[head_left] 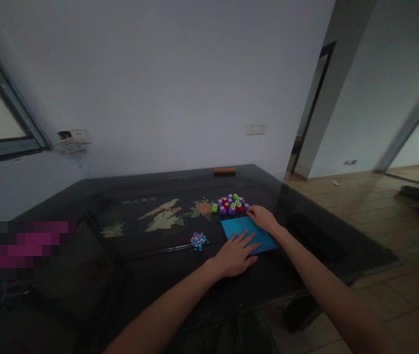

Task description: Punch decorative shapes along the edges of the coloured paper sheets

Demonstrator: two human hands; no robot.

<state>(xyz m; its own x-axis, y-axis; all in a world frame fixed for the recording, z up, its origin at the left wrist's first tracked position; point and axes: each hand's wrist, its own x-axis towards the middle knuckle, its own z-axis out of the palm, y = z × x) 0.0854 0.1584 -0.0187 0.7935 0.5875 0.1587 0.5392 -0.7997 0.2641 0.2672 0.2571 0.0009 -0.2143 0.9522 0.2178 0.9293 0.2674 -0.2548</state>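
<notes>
The person sits at a dark, shiny table (146, 280), both bare arms stretched out in front. A blue sheet (234, 226) lies on the tabletop toward the right, under and between the two hands. The left hand (236, 253) is pressed flat on the sheet's near left part, palm down, with the fingers spread apart. The right hand (263, 218) is at the sheet's far right edge, its fingers bent and close together, the tips right by a purple block (247, 207); I can't tell whether they grip anything.

Just beyond the sheet sits a tight cluster of little blocks (232, 210), green, red and purple, with pale tops. Left of the sheet, apart from it, is a small heap of bits (198, 240) in pink, blue and white. A bird picture (163, 216) and a flower (204, 208) decorate the tabletop, the flower just left of the cluster. Near the far edge of the table lies an orange-brown bar (224, 171). A long black case (316, 236) rests to the right of the right forearm. On the pale wall behind is a socket (255, 129).
</notes>
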